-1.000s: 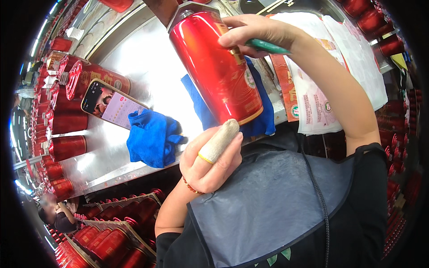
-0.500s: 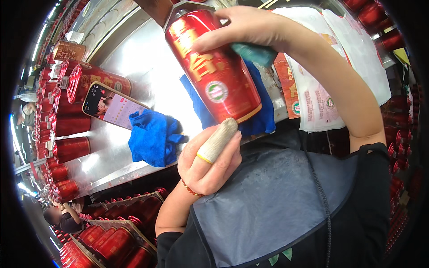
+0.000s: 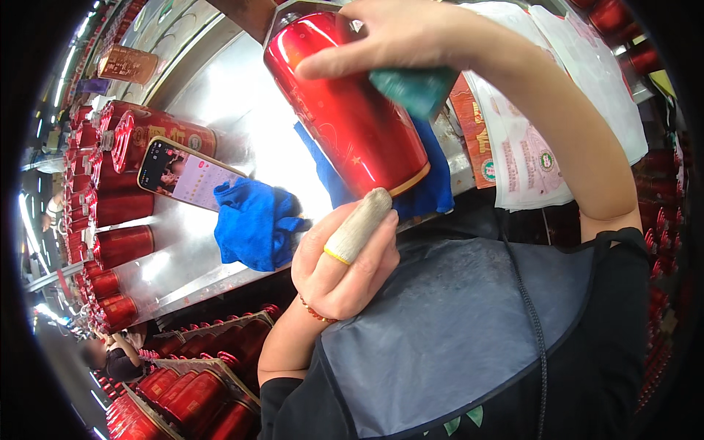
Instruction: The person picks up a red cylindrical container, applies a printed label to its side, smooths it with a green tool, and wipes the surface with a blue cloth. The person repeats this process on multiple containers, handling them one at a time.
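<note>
A glossy red bottle [image 3: 345, 110] with a gold rim at its base lies slanted over a blue cloth [image 3: 438, 176]. Its neck end rests by a metal holder [image 3: 282, 16] at the top. My right hand [image 3: 400, 40] grips the upper side, thumb stretched across the red surface, some fingers hidden behind. Below that palm is a blurred teal-green pad or cloth [image 3: 414, 88]. My left hand [image 3: 345, 257] is curled at the base, with a pale knitted finger sleeve [image 3: 359, 227] touching the gold rim. Whether its other fingers grip the rim is hard to see.
A phone [image 3: 183, 172] leans against red bottles [image 3: 158, 128] at the left, and a crumpled blue cloth [image 3: 257, 227] lies beside it on the metal bench [image 3: 172, 268]. Printed white sheets [image 3: 528, 158] lie at the right. Crated red bottles [image 3: 191, 396] stand below left.
The bottle has turned about its length: its gold lettering and round emblem are out of sight, and plain red with faint line decoration shows. My right hand has shifted slightly up and left.
</note>
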`<state>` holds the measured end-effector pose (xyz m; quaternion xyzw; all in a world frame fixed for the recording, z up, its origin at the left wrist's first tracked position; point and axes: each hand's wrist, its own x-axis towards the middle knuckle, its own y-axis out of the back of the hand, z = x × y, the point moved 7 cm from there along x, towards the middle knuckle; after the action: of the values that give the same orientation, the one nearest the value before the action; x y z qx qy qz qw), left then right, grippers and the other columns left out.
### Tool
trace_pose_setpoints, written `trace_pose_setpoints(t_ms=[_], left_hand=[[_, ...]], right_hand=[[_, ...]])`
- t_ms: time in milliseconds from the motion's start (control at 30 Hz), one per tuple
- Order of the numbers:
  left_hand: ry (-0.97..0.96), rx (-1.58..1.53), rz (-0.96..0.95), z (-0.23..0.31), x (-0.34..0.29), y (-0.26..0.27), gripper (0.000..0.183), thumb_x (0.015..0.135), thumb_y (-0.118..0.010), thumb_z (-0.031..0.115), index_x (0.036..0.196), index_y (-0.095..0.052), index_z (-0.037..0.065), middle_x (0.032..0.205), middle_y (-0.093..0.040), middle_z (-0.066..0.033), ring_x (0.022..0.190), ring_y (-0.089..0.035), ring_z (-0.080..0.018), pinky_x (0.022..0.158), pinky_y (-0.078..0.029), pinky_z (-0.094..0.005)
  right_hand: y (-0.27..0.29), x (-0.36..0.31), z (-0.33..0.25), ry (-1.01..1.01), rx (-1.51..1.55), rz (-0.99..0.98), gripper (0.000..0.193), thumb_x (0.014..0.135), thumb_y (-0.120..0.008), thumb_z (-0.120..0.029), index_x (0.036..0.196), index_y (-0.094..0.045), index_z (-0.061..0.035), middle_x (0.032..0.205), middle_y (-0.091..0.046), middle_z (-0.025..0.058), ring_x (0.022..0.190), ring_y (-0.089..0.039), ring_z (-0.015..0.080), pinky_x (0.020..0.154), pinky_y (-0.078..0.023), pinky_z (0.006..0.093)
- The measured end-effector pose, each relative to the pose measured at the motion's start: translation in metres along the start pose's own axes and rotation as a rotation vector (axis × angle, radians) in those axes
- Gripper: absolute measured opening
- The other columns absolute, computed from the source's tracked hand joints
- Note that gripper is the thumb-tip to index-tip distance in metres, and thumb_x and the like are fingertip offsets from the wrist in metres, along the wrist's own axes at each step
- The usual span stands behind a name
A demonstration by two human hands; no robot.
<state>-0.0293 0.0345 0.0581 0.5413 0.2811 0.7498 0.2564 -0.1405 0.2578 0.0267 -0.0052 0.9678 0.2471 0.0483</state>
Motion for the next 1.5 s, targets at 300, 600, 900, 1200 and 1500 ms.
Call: trace_pose_setpoints(t_ms=[300, 600, 900, 1200, 1500], left_hand=[[-0.05, 0.03, -0.006, 0.003, -0.001, -0.001, 0.035, 0.067, -0.076, -0.007, 0.101, -0.077, 0.001, 0.107, -0.074, -0.0133, 0.099, -0.071, -0.0282, 0.082, -0.059, -0.033], [-0.061, 0.031, -0.009, 0.004, 0.003, 0.0, 0.034, 0.067, -0.075, -0.006, 0.101, -0.077, -0.001, 0.107, -0.074, -0.0142, 0.099, -0.071, -0.0285, 0.083, -0.059, -0.0334], [-0.07, 0.018, -0.022, 0.005, 0.006, 0.0, 0.035, 0.067, -0.075, -0.006, 0.102, -0.076, -0.001, 0.107, -0.074, -0.0137, 0.097, -0.071, -0.0285, 0.082, -0.06, -0.0338], [-0.097, 0.052, -0.022, 0.012, 0.014, -0.002, 0.033, 0.066, -0.074, -0.006, 0.099, -0.076, -0.001, 0.105, -0.073, -0.0142, 0.093, -0.071, -0.0278, 0.077, -0.06, -0.0343], [0.073, 0.124, -0.007, -0.002, 0.005, -0.006, 0.045, 0.071, -0.09, 0.018, 0.111, -0.077, 0.002, 0.116, -0.071, -0.0145, 0.105, -0.065, -0.0286, 0.091, -0.052, -0.038]], right_hand=[[-0.009, -0.016, -0.002, 0.003, 0.165, -0.04, 0.101, 0.064, -0.085, -0.069, 0.13, -0.06, 0.0026, 0.107, -0.072, 0.0161, 0.088, -0.073, 0.0195, 0.075, -0.057, 0.0242], [-0.01, -0.009, 0.028, -0.089, 0.341, -0.17, 0.097, 0.066, -0.085, -0.068, 0.126, -0.061, 0.0046, 0.101, -0.072, 0.0163, 0.082, -0.072, 0.0185, 0.069, -0.057, 0.0249], [0.008, -0.023, -0.017, -0.075, 0.084, -0.118, 0.1, 0.064, -0.087, -0.067, 0.13, -0.061, 0.0031, 0.118, -0.07, 0.0202, 0.106, -0.07, 0.0274, 0.091, -0.056, 0.0329], [0.0, -0.042, -0.05, 0.092, -0.114, 0.035, 0.094, 0.069, -0.085, -0.065, 0.133, -0.058, -0.0015, 0.13, -0.062, 0.0214, 0.117, -0.062, 0.0308, 0.097, -0.051, 0.0392], [-0.011, -0.026, 0.009, -0.016, 0.373, -0.085, 0.105, 0.072, -0.078, -0.074, 0.14, -0.051, 0.001, 0.121, -0.068, 0.0232, 0.111, -0.07, 0.0309, 0.098, -0.056, 0.0346]])
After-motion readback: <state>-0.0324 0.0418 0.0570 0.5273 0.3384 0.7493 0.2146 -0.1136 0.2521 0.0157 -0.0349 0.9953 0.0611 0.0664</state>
